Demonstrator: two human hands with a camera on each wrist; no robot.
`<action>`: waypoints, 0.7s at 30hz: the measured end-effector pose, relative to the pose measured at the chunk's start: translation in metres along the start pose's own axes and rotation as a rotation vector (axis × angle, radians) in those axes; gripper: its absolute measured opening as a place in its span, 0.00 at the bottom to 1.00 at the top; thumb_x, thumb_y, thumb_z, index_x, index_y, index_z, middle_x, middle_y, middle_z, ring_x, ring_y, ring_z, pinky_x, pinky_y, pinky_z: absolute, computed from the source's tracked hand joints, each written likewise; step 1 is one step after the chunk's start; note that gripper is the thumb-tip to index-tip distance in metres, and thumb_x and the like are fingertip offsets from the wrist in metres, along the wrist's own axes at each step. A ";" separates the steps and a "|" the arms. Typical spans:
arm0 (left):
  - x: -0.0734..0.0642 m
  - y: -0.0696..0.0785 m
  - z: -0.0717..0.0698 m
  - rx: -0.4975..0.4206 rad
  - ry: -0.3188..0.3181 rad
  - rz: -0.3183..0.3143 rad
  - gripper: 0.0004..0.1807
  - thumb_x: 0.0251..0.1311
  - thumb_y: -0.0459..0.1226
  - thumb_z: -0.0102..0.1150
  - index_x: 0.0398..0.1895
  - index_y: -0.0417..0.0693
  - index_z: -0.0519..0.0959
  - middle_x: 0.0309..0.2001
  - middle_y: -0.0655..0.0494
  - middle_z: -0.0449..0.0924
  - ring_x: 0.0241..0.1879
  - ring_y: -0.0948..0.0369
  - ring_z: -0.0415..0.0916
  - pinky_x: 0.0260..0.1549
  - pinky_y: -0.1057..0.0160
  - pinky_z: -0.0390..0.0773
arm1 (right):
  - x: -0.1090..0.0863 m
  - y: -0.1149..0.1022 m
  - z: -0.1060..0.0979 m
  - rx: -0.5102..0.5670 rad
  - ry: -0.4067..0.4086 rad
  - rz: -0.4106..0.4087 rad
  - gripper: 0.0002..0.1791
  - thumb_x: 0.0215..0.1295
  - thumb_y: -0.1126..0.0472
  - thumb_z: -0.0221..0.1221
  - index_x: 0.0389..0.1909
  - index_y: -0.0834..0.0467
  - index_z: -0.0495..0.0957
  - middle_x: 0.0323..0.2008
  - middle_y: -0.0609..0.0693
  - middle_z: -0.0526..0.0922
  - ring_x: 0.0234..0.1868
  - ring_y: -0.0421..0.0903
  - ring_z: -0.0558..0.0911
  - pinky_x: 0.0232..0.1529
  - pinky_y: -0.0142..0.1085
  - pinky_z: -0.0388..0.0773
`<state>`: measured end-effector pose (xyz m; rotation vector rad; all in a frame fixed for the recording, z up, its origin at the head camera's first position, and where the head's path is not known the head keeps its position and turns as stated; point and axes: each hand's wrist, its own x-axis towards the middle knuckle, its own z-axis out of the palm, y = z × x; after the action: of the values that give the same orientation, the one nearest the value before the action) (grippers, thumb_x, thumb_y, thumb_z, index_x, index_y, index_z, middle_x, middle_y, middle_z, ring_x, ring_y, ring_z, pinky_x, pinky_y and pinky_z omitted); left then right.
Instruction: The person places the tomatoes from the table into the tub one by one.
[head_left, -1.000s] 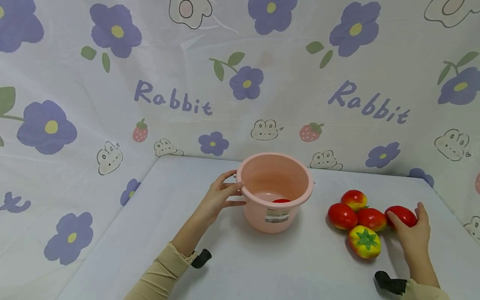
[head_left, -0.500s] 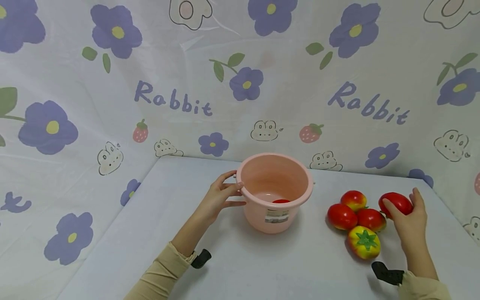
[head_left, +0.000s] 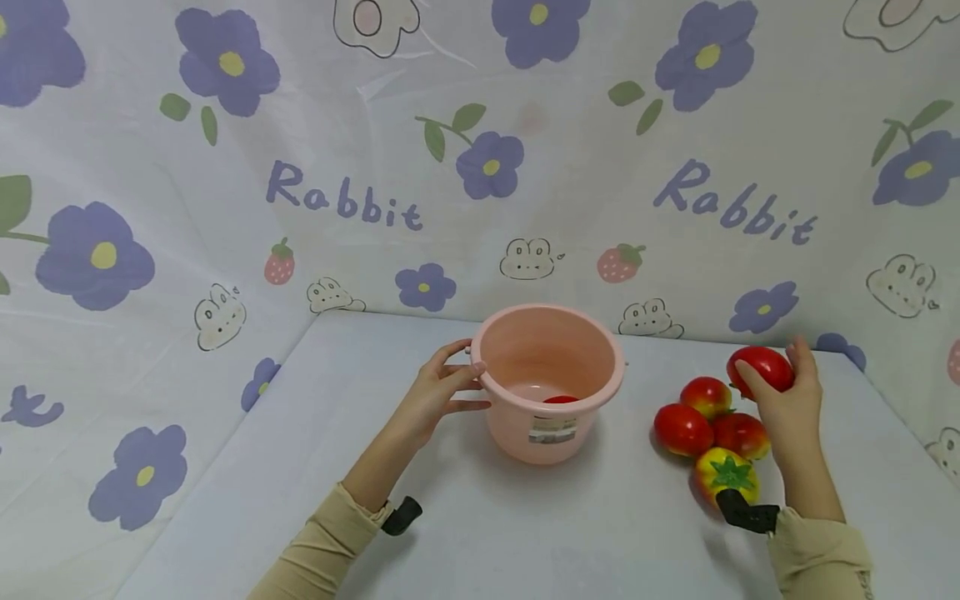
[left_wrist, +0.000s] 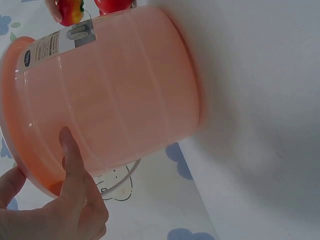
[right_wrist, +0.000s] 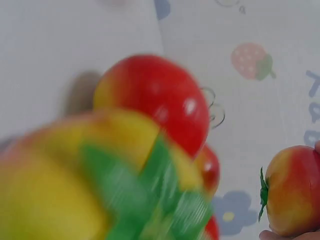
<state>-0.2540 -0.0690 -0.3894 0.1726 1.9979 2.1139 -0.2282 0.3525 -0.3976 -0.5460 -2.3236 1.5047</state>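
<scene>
A pink plastic bucket (head_left: 510, 429) stands upright on the table, with part of a red thing (head_left: 561, 400) showing inside. My left hand (head_left: 427, 393) grips the bucket's rim at its left side; one finger lies along the outer wall in the left wrist view. My right hand (head_left: 793, 410) holds a red-and-yellow toy tomato (head_left: 765, 367) between thumb and fingers, raised off the table. The green leafy top of this tomato shows in the right wrist view. Several like it lie below and left of that hand, among them a yellow one (head_left: 723, 467) with a green star-shaped top.
The white table (head_left: 570, 542) meets a flowered curtain (head_left: 570, 167) at its back edge. A black wrist mount (head_left: 746, 512) on the right arm hangs over the yellow tomato. The bucket's wire handle (left_wrist: 122, 185) hangs down beside it in the left wrist view.
My right hand has lifted the toy tomato off the table and carried it up and to the left, behind the group. The left hand and bucket stay put.
</scene>
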 end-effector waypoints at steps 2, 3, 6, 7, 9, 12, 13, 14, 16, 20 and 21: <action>0.000 0.000 0.000 0.005 0.002 -0.001 0.31 0.65 0.41 0.60 0.70 0.57 0.62 0.55 0.43 0.75 0.43 0.60 0.82 0.45 0.51 0.86 | 0.001 -0.007 0.005 -0.004 -0.009 -0.012 0.46 0.71 0.50 0.54 0.78 0.44 0.34 0.80 0.51 0.40 0.79 0.60 0.45 0.72 0.58 0.59; 0.000 0.000 0.000 0.006 0.003 -0.003 0.31 0.65 0.41 0.60 0.70 0.57 0.62 0.54 0.43 0.75 0.43 0.60 0.82 0.45 0.51 0.86 | 0.002 -0.011 0.007 -0.007 -0.011 -0.016 0.46 0.71 0.51 0.54 0.78 0.45 0.34 0.80 0.52 0.41 0.79 0.60 0.45 0.72 0.58 0.59; 0.000 0.000 0.000 0.007 0.003 -0.004 0.31 0.65 0.42 0.60 0.70 0.57 0.62 0.54 0.44 0.75 0.43 0.60 0.82 0.45 0.51 0.86 | 0.005 -0.020 0.014 0.004 -0.023 -0.024 0.46 0.70 0.51 0.54 0.78 0.43 0.34 0.79 0.52 0.42 0.79 0.60 0.46 0.72 0.58 0.59; 0.000 0.000 0.000 0.005 0.003 -0.003 0.31 0.65 0.42 0.60 0.70 0.57 0.62 0.54 0.44 0.75 0.43 0.60 0.82 0.46 0.50 0.85 | 0.005 -0.024 0.016 0.009 -0.025 -0.027 0.46 0.70 0.51 0.54 0.78 0.42 0.34 0.79 0.52 0.42 0.79 0.59 0.46 0.72 0.58 0.59; 0.000 0.000 -0.001 0.001 0.005 -0.003 0.31 0.65 0.41 0.60 0.70 0.57 0.63 0.54 0.43 0.75 0.43 0.60 0.82 0.46 0.49 0.85 | 0.006 -0.030 0.021 0.025 -0.031 -0.031 0.46 0.70 0.51 0.55 0.78 0.40 0.34 0.80 0.50 0.42 0.79 0.59 0.46 0.73 0.57 0.59; 0.000 0.000 -0.001 0.000 0.006 -0.003 0.31 0.65 0.41 0.60 0.70 0.57 0.63 0.54 0.43 0.75 0.43 0.60 0.82 0.47 0.48 0.84 | 0.006 -0.040 0.029 0.031 -0.040 -0.040 0.47 0.70 0.51 0.55 0.78 0.39 0.34 0.80 0.48 0.42 0.79 0.57 0.46 0.73 0.56 0.60; 0.000 0.000 -0.001 -0.001 0.007 -0.004 0.31 0.65 0.41 0.60 0.70 0.57 0.63 0.54 0.43 0.75 0.43 0.60 0.82 0.47 0.48 0.84 | 0.006 -0.043 0.032 0.032 -0.041 -0.045 0.47 0.70 0.51 0.55 0.78 0.39 0.34 0.80 0.48 0.42 0.79 0.57 0.46 0.72 0.56 0.60; 0.000 0.000 -0.001 0.001 0.007 -0.004 0.31 0.65 0.41 0.60 0.70 0.57 0.63 0.54 0.43 0.75 0.43 0.60 0.82 0.47 0.48 0.84 | 0.005 -0.047 0.034 0.033 -0.042 -0.052 0.47 0.70 0.51 0.56 0.78 0.39 0.34 0.80 0.47 0.42 0.79 0.56 0.46 0.72 0.56 0.61; 0.000 0.000 -0.001 0.002 0.006 -0.005 0.31 0.65 0.41 0.60 0.70 0.57 0.63 0.54 0.43 0.75 0.43 0.60 0.82 0.47 0.48 0.84 | 0.005 -0.054 0.039 0.029 -0.044 -0.068 0.47 0.69 0.51 0.56 0.78 0.39 0.35 0.80 0.47 0.43 0.79 0.56 0.47 0.71 0.56 0.63; 0.000 0.000 -0.001 0.003 0.002 -0.004 0.31 0.65 0.42 0.60 0.70 0.57 0.63 0.54 0.44 0.75 0.43 0.60 0.82 0.46 0.50 0.85 | 0.002 -0.069 0.046 0.040 -0.052 -0.112 0.47 0.68 0.53 0.58 0.78 0.38 0.37 0.79 0.46 0.45 0.79 0.56 0.49 0.70 0.57 0.64; 0.000 0.000 -0.001 0.002 0.002 -0.005 0.31 0.65 0.42 0.60 0.70 0.57 0.63 0.54 0.44 0.75 0.44 0.60 0.82 0.46 0.50 0.85 | 0.001 -0.072 0.048 0.042 -0.054 -0.123 0.47 0.68 0.53 0.58 0.78 0.38 0.37 0.79 0.46 0.45 0.78 0.56 0.49 0.70 0.57 0.64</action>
<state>-0.2546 -0.0696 -0.3894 0.1665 1.9989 2.1102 -0.2614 0.2880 -0.3504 -0.3488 -2.3148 1.5244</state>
